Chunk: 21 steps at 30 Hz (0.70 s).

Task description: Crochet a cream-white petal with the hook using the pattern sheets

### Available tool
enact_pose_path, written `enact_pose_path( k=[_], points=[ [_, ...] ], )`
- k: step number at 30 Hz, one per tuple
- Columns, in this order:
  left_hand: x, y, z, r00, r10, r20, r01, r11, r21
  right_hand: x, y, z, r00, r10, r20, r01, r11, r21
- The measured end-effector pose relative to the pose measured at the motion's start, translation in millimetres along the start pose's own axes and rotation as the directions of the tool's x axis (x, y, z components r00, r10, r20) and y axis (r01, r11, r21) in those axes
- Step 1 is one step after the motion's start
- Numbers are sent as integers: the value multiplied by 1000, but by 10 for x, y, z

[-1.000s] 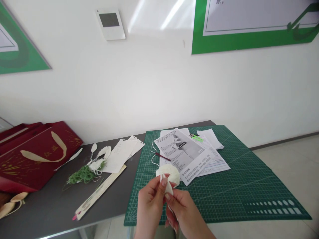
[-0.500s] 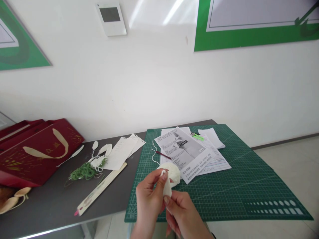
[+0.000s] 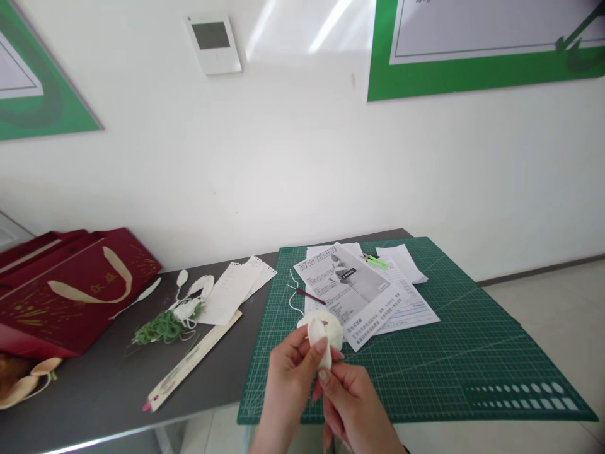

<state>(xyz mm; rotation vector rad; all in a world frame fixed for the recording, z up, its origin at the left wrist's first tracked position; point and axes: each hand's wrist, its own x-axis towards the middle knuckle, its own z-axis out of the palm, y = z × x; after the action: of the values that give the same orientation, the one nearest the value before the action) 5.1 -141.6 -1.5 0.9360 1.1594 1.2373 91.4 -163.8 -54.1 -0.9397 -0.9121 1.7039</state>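
A small white crocheted petal (image 3: pixel 319 340), longish and pointed, is held between both hands over the front of the green cutting mat. My left hand (image 3: pixel 295 372) pinches its left side between thumb and fingers. At its lower end, the thumb and fingers of my right hand (image 3: pixel 347 394) are closed on it. Just behind my hands rests a ball of white yarn (image 3: pixel 334 328), partly covered by them. Its loose strand runs up past a crochet hook (image 3: pixel 309 295) with a dark red handle, which lies at the edge of the printed sheet (image 3: pixel 352 284).
Papers and a bright green snipping tool (image 3: pixel 376 261) lie on the cutting mat (image 3: pixel 425 372). On the dark table to the left are green yarn (image 3: pixel 163 326), white crocheted petals (image 3: pixel 201 285), note sheets (image 3: pixel 229 291), a long ruler-like strip (image 3: pixel 193 360) and a red gift bag (image 3: pixel 89 284).
The petal has turned so more of its face and pointed tip show. My left hand has shifted slightly right and down; both hands still grip the petal.
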Motion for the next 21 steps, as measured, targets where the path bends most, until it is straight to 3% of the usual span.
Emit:
enact_pose_path(
  k=[2,4,7,13,21],
  points=[
    [-7,-20,-19,999,-30,-15,29,999,-26,3,-17,1,998,-30,50,31,999,-29],
    [-2,-25,-42,993,10,-117,-13,1000,-24,-7,-8,11,995,-58,79,64,996,-68],
    [8,-18,-42,978,44,-204,-49,999,-19,-37,26,25,994,-111,26,113,983,-142],
    [-49,-96,1,996,-19,-91,14,998,-57,-49,-44,27,969,-232,-87,197,934,-298],
    [-7,-150,-29,988,19,-152,-31,997,-74,-68,1,61,947,-312,-72,245,852,-463]
  ],
)
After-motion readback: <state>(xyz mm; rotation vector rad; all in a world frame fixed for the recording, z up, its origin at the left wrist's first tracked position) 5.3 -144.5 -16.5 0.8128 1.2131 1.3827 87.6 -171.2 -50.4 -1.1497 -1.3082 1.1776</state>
